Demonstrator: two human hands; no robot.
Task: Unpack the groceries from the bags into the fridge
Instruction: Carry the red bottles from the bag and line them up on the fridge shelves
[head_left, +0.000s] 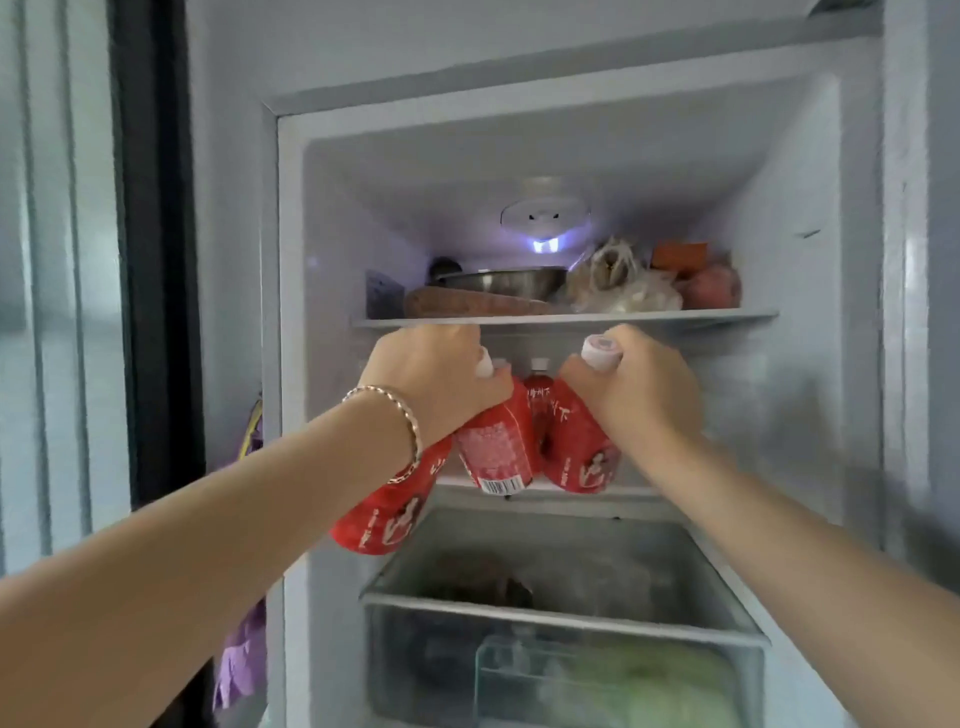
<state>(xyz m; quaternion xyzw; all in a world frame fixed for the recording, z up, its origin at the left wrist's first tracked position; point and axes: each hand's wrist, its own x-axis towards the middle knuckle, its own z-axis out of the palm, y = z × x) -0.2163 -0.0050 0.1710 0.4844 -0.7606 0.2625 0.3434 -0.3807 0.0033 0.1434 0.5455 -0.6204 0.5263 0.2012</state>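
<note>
The fridge (291, 312) stands open, and both hands are in front of its middle shelf (540, 492), near the centre of the view. The left hand (436, 379), with a bracelet (402, 410) on its wrist, has its grip curled round the necks of a pair of red bottles (496, 452). One hangs just below the hand with a barcode on its label. The other tilts away under the wrist toward 7 o'clock, outside the shelf's front edge.

At 3 o'clock of that hand, the right hand (634, 384) has its grip wrapped round the neck of a third red bottle (579, 452), whose white cap pokes out above the thumb. Its base is at the shelf's front edge, but I cannot tell whether it touches the shelf. Between the two hands and further in, a fourth red bottle (540, 387) stands upright on the middle shelf.

At 12 o'clock the top shelf (727, 316) carries a metal bowl (501, 283), a long brownish item (472, 304) just in front of it, a clear bag (618, 286) at 3 o'clock of the bowl and a round red fruit (711, 286) beyond the bag. At 6 o'clock sits a clear drawer (519, 610) with something green (675, 686) inside. A purple cloth (239, 660) hangs outside the fridge at 8 o'clock
</note>
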